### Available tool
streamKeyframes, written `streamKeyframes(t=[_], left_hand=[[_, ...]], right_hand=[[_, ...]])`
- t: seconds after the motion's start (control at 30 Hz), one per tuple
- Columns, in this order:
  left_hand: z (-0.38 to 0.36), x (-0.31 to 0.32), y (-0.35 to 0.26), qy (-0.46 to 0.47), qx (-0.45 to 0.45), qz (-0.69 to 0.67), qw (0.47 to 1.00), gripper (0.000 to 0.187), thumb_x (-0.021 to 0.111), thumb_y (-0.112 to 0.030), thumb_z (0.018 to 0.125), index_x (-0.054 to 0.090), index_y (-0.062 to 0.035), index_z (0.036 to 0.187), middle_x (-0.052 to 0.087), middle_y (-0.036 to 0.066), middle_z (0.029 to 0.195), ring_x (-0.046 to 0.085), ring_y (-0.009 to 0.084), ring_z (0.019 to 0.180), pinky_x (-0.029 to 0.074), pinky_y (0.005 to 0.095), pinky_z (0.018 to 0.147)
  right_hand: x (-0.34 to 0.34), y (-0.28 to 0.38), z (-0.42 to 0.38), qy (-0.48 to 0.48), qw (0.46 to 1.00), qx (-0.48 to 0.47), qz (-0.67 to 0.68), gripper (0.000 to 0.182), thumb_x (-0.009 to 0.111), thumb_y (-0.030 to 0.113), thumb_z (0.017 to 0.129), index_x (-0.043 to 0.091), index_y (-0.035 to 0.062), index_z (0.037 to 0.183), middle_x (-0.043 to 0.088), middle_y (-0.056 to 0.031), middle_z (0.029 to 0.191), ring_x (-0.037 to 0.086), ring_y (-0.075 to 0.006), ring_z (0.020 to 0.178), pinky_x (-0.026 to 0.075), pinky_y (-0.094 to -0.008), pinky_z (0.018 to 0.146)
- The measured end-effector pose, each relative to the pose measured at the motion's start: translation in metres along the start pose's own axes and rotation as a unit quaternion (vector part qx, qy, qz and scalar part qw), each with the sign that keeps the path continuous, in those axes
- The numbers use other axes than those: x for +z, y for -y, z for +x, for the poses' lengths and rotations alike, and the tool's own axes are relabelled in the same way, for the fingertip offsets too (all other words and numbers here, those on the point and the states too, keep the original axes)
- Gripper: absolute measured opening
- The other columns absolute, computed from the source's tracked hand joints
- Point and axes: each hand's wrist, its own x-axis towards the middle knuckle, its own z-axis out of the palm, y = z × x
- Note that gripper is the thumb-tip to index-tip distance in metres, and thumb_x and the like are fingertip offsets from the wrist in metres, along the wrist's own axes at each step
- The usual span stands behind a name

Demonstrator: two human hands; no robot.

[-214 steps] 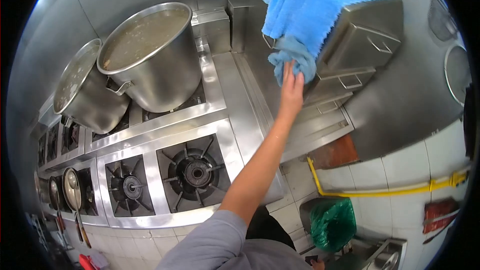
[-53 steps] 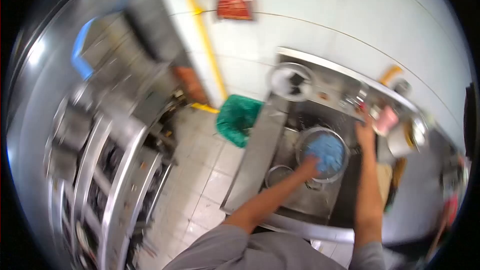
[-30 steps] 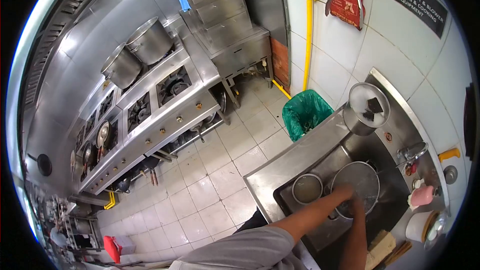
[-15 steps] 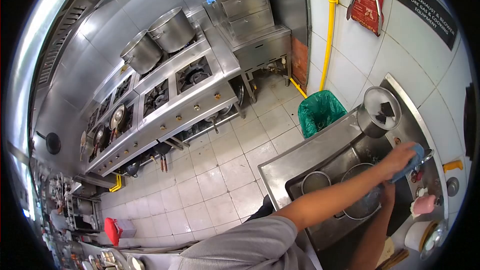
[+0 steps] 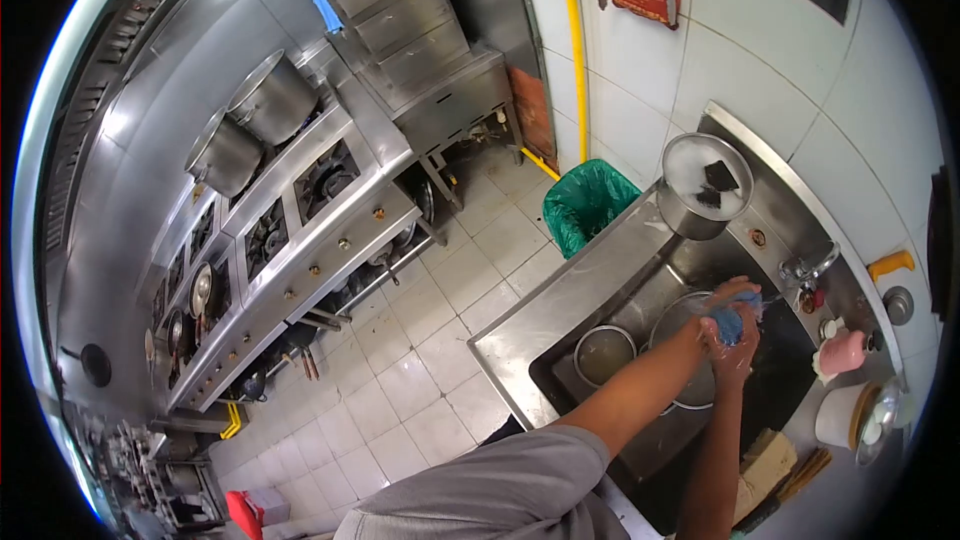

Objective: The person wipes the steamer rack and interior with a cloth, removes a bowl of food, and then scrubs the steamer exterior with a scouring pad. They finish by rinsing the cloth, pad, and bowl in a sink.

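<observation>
Head view, at the sink [image 5: 560,325].

Change since half a second ago: the left hand [image 5: 728,295] was then stretched out to the tap [image 5: 806,266] with the blue cloth [image 5: 729,323] pressed against the spout, and the right hand [image 5: 735,348] sat lower, by the bowl. Now both hands are together over the basin, just near of the tap, with the cloth bunched between them. Reading: the cloth has come off the tap and is being worked hand to hand over the water side of the sink (wringing or rinsing, judged only from the bunching).

Grip: left hand wrapped over the top of the cloth, fingers curled round it. Right hand closed under and behind it, so the cloth is clamped from both sides. Only a small blue patch shows between the fingers; whether water is running onto it cannot be told at this size.

Position of cloth: above the large round metal bowl [image 5: 690,340] that sits in the basin, not touching it as far as I can see. A smaller metal bowl [image 5: 604,354] lies just left of the large one.

Surroundings: steel pot [image 5: 703,185] with two dark pieces in it on the far sink ledge; green bin [image 5: 588,202] on the floor left of the pot; pink bottle [image 5: 840,352] on the ledge right of the hands; gas range [image 5: 300,230] with two stockpots well apart, across the tiled floor.
</observation>
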Motion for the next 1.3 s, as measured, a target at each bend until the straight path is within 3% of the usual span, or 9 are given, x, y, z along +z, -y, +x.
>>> streamKeyframes(t=[0.07,0.17,0.3,0.37,0.47,0.73,0.9,1.03,1.3], left_hand=[[0.003,0.009,0.017,0.024,-0.494,-0.382,0.781,0.031,0.059,-0.035,0.093,0.066,-0.0081,0.108,0.066,0.008,0.096,0.063,0.0201,0.084,0.051,0.0352,0.073],[-0.013,0.05,0.013,-0.154,-0.544,-0.447,0.693,0.031,0.063,-0.035,0.091,0.067,-0.0059,0.1,0.066,0.007,0.092,0.062,0.018,0.08,0.05,0.0341,0.07],[-0.01,0.047,0.025,-0.044,-0.509,-0.158,0.845,0.034,0.056,-0.036,0.095,0.066,-0.0046,0.102,0.066,0.008,0.09,0.062,0.018,0.078,0.05,0.0343,0.072],[-0.037,0.045,0.123,0.004,-0.447,-0.161,0.88,0.035,0.062,-0.042,0.092,0.066,-0.0065,0.095,0.065,0.007,0.09,0.06,0.0157,0.075,0.048,0.0334,0.068],[0.012,0.023,0.014,-0.076,-0.567,-0.454,0.683,0.042,0.061,-0.045,0.092,0.066,-0.004,0.099,0.065,0.008,0.092,0.061,0.0161,0.08,0.048,0.0317,0.071],[0.042,-0.015,-0.067,0.027,-0.594,-0.297,0.747,0.062,0.059,-0.049,0.091,0.045,-0.015,0.141,0.053,0.012,0.137,0.057,0.0263,0.114,0.047,0.0404,0.092],[0.048,-0.029,-0.048,-0.038,-0.695,-0.378,0.61,0.068,0.064,-0.058,0.085,0.051,-0.0071,0.129,0.058,0.011,0.126,0.057,0.0267,0.113,0.047,0.0526,0.088],[0.025,-0.007,0.007,0.055,-0.547,-0.362,0.753,0.059,0.062,-0.058,0.087,0.064,-0.0036,0.109,0.065,0.012,0.107,0.064,0.0244,0.093,0.051,0.0413,0.079],[0.026,0.036,-0.006,-0.066,-0.647,-0.05,0.758,0.08,0.043,-0.068,0.091,0.066,0.0066,0.104,0.068,0.022,0.098,0.066,0.0371,0.096,0.049,0.048,0.077]], right_hand=[[0.003,-0.007,0.003,-0.129,0.984,0.126,0.005,0.032,0.073,0.02,0.08,0.064,-0.0012,0.101,0.066,-0.0141,0.094,0.061,-0.0215,0.086,0.047,-0.0324,0.079],[-0.023,-0.133,0.003,-0.207,0.935,0.269,0.101,0.028,0.071,0.019,0.082,0.064,-0.0025,0.099,0.067,-0.0151,0.091,0.061,-0.0213,0.078,0.048,-0.0326,0.074],[-0.03,-0.137,0.001,-0.048,0.962,0.099,-0.252,0.026,0.068,0.017,0.084,0.063,-0.005,0.097,0.066,-0.0134,0.088,0.059,-0.0196,0.076,0.047,-0.0329,0.073],[0.002,-0.091,0.002,-0.156,0.956,0.205,0.142,0.024,0.066,0.017,0.086,0.063,-0.0053,0.096,0.066,-0.0093,0.087,0.058,-0.0172,0.074,0.047,-0.0315,0.071],[0.003,-0.105,0.022,-0.238,0.93,0.23,0.16,0.026,0.066,0.02,0.088,0.063,-0.0049,0.095,0.065,-0.0069,0.088,0.058,-0.0174,0.076,0.046,-0.0306,0.07],[-0.047,-0.084,0.067,-0.204,0.908,0.353,0.094,0.052,0.073,0.03,0.083,0.058,-0.0014,0.122,0.064,-0.0099,0.106,0.06,-0.0216,0.092,0.048,-0.032,0.082],[-0.022,-0.03,0.033,0.002,0.993,0.107,0.043,0.051,0.08,0.027,0.074,0.059,0.0034,0.114,0.063,-0.0119,0.107,0.06,-0.0221,0.096,0.047,-0.0364,0.087],[-0.005,0.014,0.008,-0.003,0.998,-0.058,-0.039,0.04,0.079,0.026,0.075,0.062,0.0006,0.101,0.065,-0.0102,0.095,0.06,-0.0203,0.088,0.048,-0.0357,0.082],[-0.013,-0.121,0.014,-0.203,0.936,0.255,0.132,0.029,0.069,0.021,0.086,0.063,-0.005,0.097,0.064,-0.0077,0.087,0.057,-0.0147,0.08,0.047,-0.0305,0.074]])
